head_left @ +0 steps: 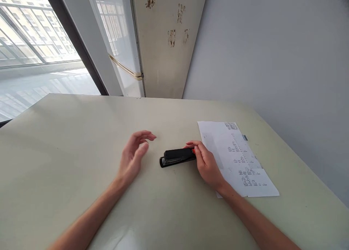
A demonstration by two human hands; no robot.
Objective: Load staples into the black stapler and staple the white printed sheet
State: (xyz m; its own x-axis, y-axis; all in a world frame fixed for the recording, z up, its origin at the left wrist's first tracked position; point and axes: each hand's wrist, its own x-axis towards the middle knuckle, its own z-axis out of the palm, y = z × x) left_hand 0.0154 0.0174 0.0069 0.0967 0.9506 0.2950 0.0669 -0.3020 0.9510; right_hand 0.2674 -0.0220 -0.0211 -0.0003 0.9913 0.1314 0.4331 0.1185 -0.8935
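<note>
A black stapler (178, 154) with a bit of red at its right end lies near the middle of the table, its nose pointing left. My right hand (205, 164) grips that red end between thumb and fingers. To the left of the stapler, apart from it, my left hand (135, 152) is held with thumb and fingers spread and nothing between them. Printed white paper sheets (218, 141) lie to the right, partly beneath my right hand and forearm.
The pale table (81, 152) reaches to a grey wall (259, 53) on the right. Behind its far edge stands a fridge (163, 64) with rusty patches. A small grey piece (245, 137) lies by the paper's right edge. A window (35, 32) is at the far left.
</note>
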